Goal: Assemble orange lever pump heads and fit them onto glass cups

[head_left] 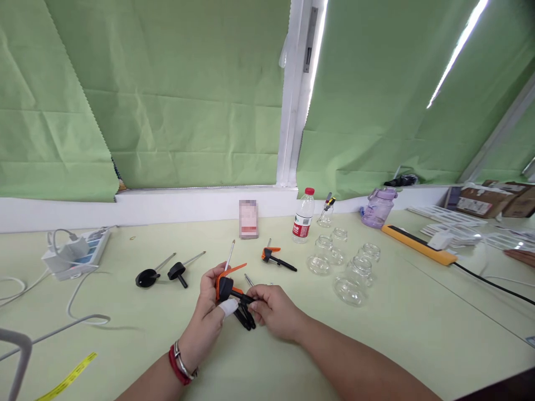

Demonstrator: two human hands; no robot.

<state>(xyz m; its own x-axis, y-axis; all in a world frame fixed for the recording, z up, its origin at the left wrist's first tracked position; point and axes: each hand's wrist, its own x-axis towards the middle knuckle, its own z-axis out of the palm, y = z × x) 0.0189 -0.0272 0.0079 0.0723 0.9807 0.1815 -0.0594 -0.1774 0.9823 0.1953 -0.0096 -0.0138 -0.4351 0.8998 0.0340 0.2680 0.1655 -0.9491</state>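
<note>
My left hand [211,306], its thumb wrapped in white, is closed around a black-and-orange lever piece [226,287] with a thin metal rod pointing up and away. My right hand [273,311] pinches the black stem of that same piece. Under the hands lie more black stems [244,318] and a metal rod tip [249,280], partly covered by my fingers. A similar black-and-orange lever piece [271,254] rests on the table just beyond. To the left sit a round black cap with a rod [147,278] and a second black cap [176,270] with a rod and stem.
Several clear glass jars [350,291] stand at right. Behind them are a water bottle [304,216], a jar holding tools [325,214] and a purple jug [378,207]. A yellow power strip [418,245] lies right, a white one [86,253] with cables left.
</note>
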